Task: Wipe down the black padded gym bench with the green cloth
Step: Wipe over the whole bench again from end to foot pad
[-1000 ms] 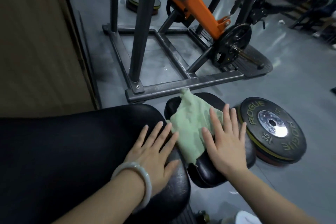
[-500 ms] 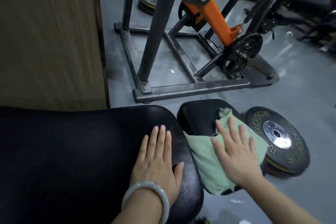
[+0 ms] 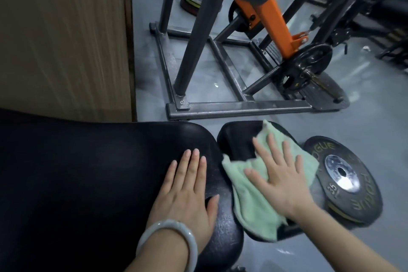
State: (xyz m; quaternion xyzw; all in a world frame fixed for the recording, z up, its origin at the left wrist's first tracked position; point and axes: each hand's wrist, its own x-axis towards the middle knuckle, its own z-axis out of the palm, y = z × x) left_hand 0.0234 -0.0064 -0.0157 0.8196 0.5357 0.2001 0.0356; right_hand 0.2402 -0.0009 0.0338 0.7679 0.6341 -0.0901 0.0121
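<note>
We have the right hand (image 3: 281, 180) flat on the green cloth (image 3: 251, 205), fingers (image 3: 263, 150) spread and straight, palm pressing the cloth onto the small seat pad (image 3: 237, 139) of the black padded gym bench. The cloth lies under and around those fingers, one corner poking out past the fingertips, another flap hanging off the pad's near edge below the wrist. Our left hand (image 3: 189, 192) rests flat on the big back pad (image 3: 88, 172), fingers held together and straight, thumb out toward the gap between the pads; it grips nothing and, we judge, only braces. A bracelet (image 3: 165, 240) sits on that wrist. Beyond the right fingers, a weight plate (image 3: 348, 181) lies on the floor just beside the seat pad. To do this step well, we think: keep even palm pressure, sweep in overlapping passes, cover the bare patch left of the fingertips, tuck the loose flap so it does not drag, then move on to the large pad.
</note>
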